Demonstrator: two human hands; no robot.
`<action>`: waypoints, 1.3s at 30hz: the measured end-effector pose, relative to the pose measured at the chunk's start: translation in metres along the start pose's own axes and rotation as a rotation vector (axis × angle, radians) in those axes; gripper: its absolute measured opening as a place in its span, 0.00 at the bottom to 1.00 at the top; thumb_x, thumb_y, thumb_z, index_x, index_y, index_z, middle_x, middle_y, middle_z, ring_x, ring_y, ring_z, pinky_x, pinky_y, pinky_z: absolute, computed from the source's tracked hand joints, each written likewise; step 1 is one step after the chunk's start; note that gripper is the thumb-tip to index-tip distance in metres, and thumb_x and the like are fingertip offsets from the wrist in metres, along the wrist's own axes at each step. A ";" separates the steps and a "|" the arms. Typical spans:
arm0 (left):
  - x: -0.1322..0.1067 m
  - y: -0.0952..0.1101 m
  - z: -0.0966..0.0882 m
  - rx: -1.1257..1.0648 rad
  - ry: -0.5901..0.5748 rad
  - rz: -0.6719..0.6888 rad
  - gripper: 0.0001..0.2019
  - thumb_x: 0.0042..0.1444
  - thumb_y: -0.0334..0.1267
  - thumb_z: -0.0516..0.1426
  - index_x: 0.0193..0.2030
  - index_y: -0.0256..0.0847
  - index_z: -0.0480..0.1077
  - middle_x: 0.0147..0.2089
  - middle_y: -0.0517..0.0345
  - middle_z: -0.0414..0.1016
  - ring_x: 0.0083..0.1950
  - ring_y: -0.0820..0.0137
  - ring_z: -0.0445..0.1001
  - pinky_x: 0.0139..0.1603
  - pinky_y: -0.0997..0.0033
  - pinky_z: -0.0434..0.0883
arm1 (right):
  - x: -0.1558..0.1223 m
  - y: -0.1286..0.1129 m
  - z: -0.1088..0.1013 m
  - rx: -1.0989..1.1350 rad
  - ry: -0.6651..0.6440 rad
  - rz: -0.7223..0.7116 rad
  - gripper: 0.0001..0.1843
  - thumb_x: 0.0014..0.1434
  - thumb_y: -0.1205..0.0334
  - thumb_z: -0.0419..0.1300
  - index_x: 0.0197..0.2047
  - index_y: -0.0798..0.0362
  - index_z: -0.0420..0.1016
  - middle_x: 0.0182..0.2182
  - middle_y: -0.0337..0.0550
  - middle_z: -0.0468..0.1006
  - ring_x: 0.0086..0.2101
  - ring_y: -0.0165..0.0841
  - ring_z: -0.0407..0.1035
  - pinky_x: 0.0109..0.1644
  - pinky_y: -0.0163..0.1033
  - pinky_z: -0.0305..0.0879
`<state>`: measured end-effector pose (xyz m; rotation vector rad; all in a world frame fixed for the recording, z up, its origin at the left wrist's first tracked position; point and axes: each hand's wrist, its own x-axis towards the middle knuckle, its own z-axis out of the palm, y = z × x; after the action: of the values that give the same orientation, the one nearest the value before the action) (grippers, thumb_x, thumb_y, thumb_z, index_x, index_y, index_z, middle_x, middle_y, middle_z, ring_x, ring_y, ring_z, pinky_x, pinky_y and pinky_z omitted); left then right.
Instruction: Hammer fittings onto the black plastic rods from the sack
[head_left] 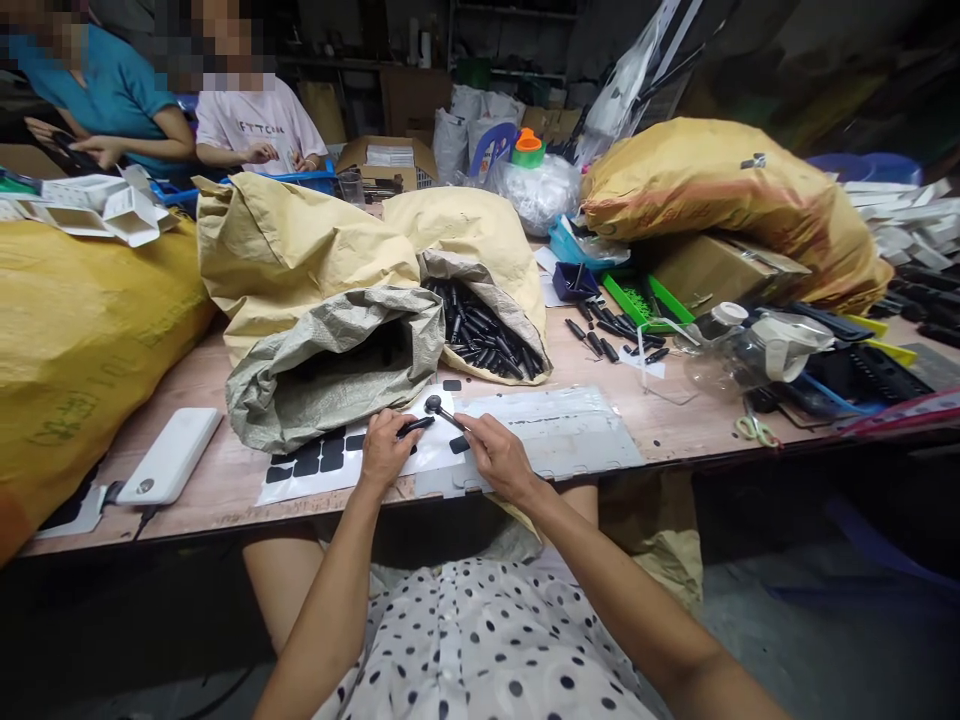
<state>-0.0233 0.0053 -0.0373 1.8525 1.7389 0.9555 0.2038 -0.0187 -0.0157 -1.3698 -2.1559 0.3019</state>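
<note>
My left hand (384, 452) is closed around a short black tapered piece (417, 425), its tip pointing right. My right hand (496, 452) grips a thin black stick with a round disc-like head (433, 404), which lies just above the tapered piece. Under both hands is a white sheet bearing black rectangular stickers (306, 458). To the right of it lies a flat, pale grey plastic-covered board (555, 428). Just beyond my hands, a sack (352, 400) opens toward me with a dark interior. Beside it, a second sack (480, 225) spills many black tapered pieces (480, 335).
A white power bank (171, 455) with a cable and a yellow sack (82, 340) are at left. Loose black pieces, a green tray (646, 300), clear jars (750, 345) and scissors (757, 430) are on the right. Two people (259, 125) sit across the table.
</note>
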 end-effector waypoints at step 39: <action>-0.023 0.022 -0.016 -0.170 0.013 0.034 0.09 0.62 0.42 0.58 0.44 0.46 0.79 0.44 0.53 0.81 0.48 0.58 0.76 0.53 0.57 0.74 | 0.071 0.036 0.023 -0.400 -0.044 0.054 0.16 0.69 0.65 0.55 0.54 0.50 0.79 0.45 0.51 0.76 0.45 0.42 0.65 0.49 0.43 0.59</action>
<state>-0.0187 -0.0226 -0.0152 1.7753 1.5850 1.0957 0.1952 0.0627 -0.0278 -1.6501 -2.3027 -0.0877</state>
